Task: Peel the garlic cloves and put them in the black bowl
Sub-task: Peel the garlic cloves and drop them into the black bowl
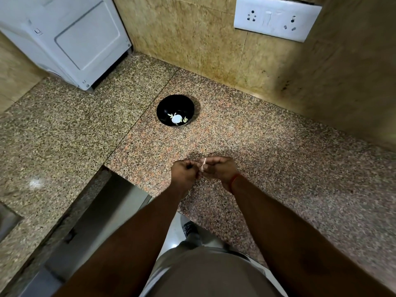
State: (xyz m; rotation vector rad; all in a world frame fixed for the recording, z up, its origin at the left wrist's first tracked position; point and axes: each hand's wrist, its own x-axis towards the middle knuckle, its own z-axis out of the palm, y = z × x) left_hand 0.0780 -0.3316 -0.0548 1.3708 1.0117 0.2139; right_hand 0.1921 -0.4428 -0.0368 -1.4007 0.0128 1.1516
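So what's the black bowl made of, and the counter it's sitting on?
The black bowl looks glossy, maybe glazed ceramic or plastic: it is shiny, with bright glints inside. The counter looks like polished granite: speckled brown, pink and black grains, with a seam between slabs.

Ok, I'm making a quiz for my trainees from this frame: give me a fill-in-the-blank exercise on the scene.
1. The black bowl stands on the speckled ____ counter.
2. The left hand and right hand work a garlic clove together, nearer the person than the ____.
3. The thread around the right wrist is ____.
4. On the wall, upper right, sits a white ____ panel.

Missing words: granite; bowl; red; socket
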